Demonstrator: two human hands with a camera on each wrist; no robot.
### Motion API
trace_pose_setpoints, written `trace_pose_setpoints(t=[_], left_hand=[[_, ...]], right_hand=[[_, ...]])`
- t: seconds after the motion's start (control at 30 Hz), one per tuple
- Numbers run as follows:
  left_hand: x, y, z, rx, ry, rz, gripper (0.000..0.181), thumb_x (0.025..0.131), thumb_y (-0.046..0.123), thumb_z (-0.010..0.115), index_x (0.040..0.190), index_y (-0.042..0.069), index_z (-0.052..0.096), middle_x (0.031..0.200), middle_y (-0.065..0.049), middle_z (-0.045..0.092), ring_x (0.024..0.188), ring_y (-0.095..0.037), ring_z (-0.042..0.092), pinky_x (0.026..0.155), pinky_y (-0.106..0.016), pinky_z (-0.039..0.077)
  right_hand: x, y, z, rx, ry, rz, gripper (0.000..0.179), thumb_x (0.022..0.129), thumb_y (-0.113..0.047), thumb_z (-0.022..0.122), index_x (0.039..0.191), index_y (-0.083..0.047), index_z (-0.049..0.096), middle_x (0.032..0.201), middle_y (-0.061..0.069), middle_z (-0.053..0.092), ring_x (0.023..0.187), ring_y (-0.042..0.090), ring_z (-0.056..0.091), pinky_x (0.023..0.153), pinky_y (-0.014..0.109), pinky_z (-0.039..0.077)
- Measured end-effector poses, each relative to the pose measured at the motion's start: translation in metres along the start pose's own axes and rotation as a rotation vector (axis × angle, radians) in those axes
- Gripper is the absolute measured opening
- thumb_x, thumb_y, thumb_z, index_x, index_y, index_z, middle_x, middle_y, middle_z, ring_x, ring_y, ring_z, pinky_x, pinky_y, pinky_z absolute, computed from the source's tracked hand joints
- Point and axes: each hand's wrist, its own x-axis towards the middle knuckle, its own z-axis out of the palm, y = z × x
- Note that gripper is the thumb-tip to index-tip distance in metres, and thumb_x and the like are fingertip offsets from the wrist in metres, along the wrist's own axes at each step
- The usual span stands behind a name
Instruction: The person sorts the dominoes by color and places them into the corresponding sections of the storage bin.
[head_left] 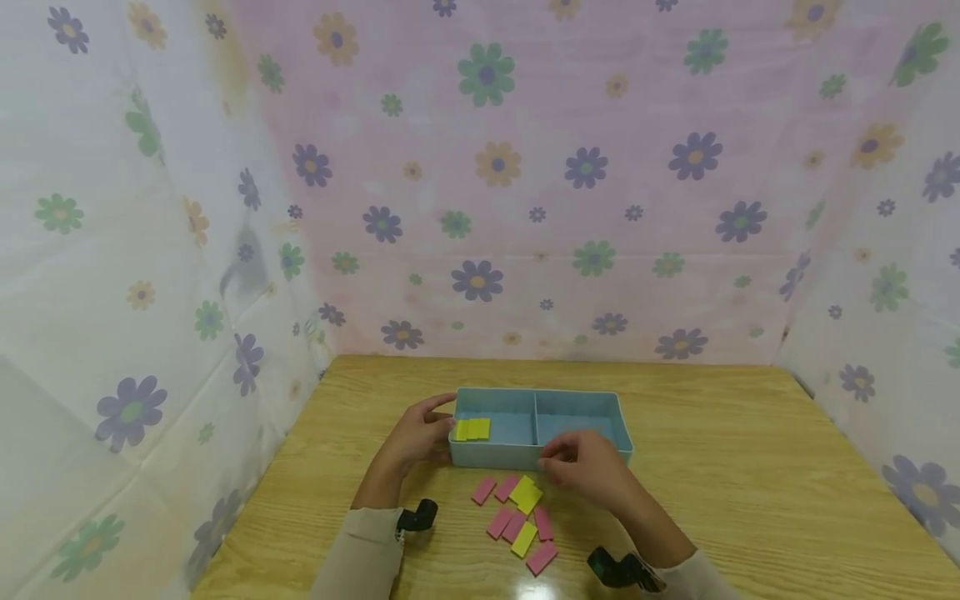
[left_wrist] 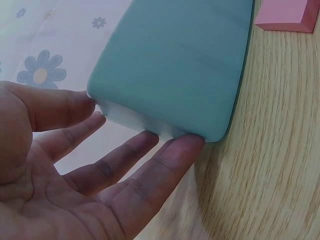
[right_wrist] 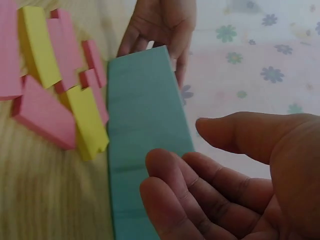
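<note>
A light blue two-compartment box (head_left: 495, 457) stands on the table, with several yellow blocks (head_left: 473, 429) lined up at the left end of its left compartment. My left hand (head_left: 414, 433) rests its fingertips against the box's left end; the left wrist view shows fingers (left_wrist: 145, 172) stretched along that end wall. Over the front wall near the divider hovers my right hand (head_left: 588, 468), its fingers (right_wrist: 220, 172) loosely bent and thumb apart, with nothing between them. In front of the box lie loose pink blocks (head_left: 501, 522) and yellow blocks (head_left: 524, 540), some overlapping.
The wooden table (head_left: 720, 483) reaches back to a flowered cloth (head_left: 540, 167), which also hangs at both sides. Black wrist mounts (head_left: 420, 515) sit on both forearms. In the box, a divider (head_left: 536, 417) separates the two compartments.
</note>
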Motion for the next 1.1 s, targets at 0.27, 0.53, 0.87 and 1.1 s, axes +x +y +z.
trace_pose_setpoints(t=[0.27,0.53,0.87,1.1], left_hand=[[-0.001,0.002,0.0,-0.001,-0.005,0.0,0.054,0.107,0.014,0.056,0.159,0.021,0.044,0.145,-0.027,0.054,0.12,-0.042,0.065,0.08,-0.053,0.063],[-0.001,0.002,0.001,0.011,0.003,-0.011,0.054,0.107,0.014,0.057,0.158,0.022,0.044,0.145,-0.027,0.054,0.118,-0.038,0.066,0.077,-0.05,0.063],[-0.002,-0.001,0.001,0.031,0.018,-0.009,0.053,0.107,0.014,0.057,0.158,0.024,0.046,0.146,-0.027,0.054,0.116,-0.037,0.067,0.076,-0.05,0.063],[0.0,0.0,0.001,0.024,0.01,-0.009,0.053,0.107,0.014,0.057,0.158,0.024,0.046,0.145,-0.026,0.055,0.117,-0.036,0.067,0.077,-0.049,0.063]], right_hand=[[-0.001,0.017,0.017,-0.104,-0.009,0.086,0.028,0.085,-0.029,0.085,0.1,-0.006,0.08,0.083,0.0,0.074,0.072,0.014,0.069,0.063,0.031,0.056],[-0.001,0.021,0.031,-0.174,0.011,0.102,0.028,0.077,-0.029,0.092,0.093,-0.009,0.08,0.077,-0.002,0.069,0.069,0.014,0.063,0.058,0.031,0.052],[-0.004,0.021,0.033,-0.228,0.059,0.1,0.022,0.075,-0.019,0.092,0.09,-0.009,0.079,0.076,-0.003,0.069,0.071,0.013,0.061,0.06,0.03,0.051],[-0.003,0.024,0.025,-0.241,0.062,0.104,0.018,0.077,-0.015,0.09,0.09,-0.01,0.078,0.078,-0.002,0.068,0.072,0.014,0.061,0.06,0.031,0.051]])
